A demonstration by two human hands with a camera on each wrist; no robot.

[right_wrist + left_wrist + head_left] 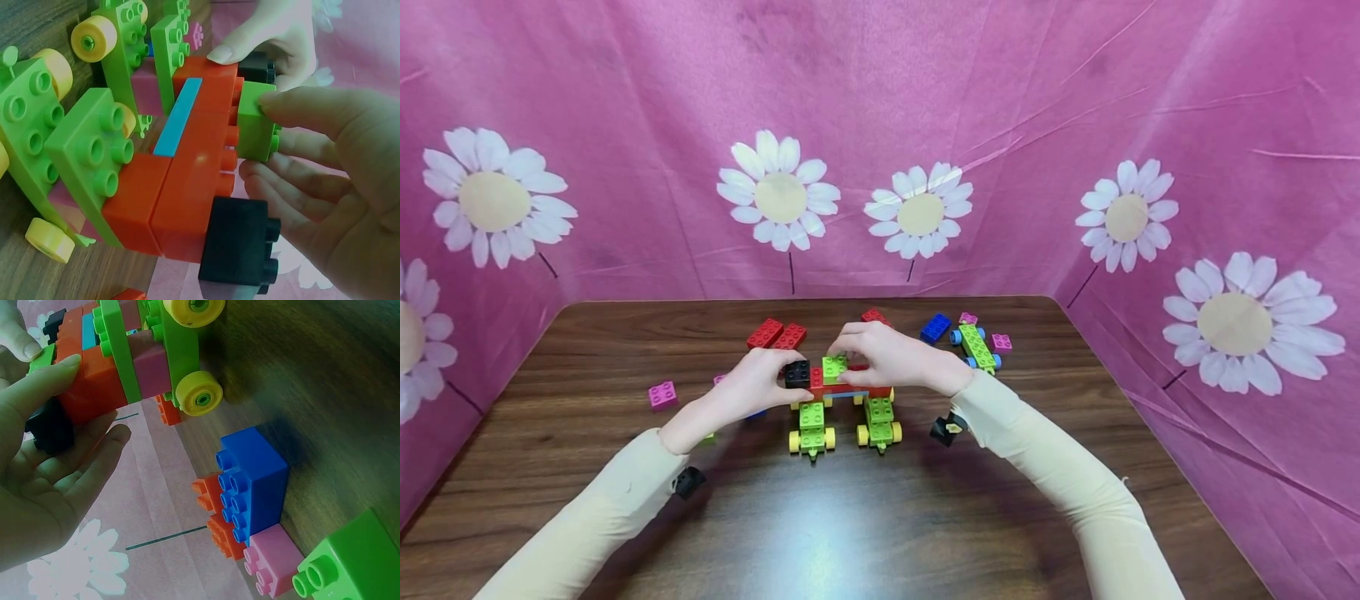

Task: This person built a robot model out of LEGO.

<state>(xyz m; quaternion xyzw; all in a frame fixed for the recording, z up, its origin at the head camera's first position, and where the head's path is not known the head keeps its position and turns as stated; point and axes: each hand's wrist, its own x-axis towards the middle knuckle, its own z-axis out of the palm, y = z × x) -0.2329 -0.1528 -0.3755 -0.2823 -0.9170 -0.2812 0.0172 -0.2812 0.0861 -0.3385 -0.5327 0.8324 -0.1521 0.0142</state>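
Observation:
A toy-brick build stands at the table's middle: red bricks [190,181] bridge two green wheeled bases, the left base [812,421] and the right base [880,412], with yellow wheels. A light blue strip [178,119] shows between the red bricks. One black brick [797,374] sits on the left end, another black brick [234,244] on the right end. My left hand [765,377] grips the left end, thumb on the red brick's front and fingers behind, around the black brick. Between thumb and fingers, my right hand [887,357] pinches a small green brick [834,369] at the top of the red row.
Red bricks [766,333] lie behind the build, and a blue brick [936,328] back right. Beside it are a green wheeled base [976,347] with blue wheels and a pink brick [1002,342]. Another pink brick [662,395] lies left, near my left forearm.

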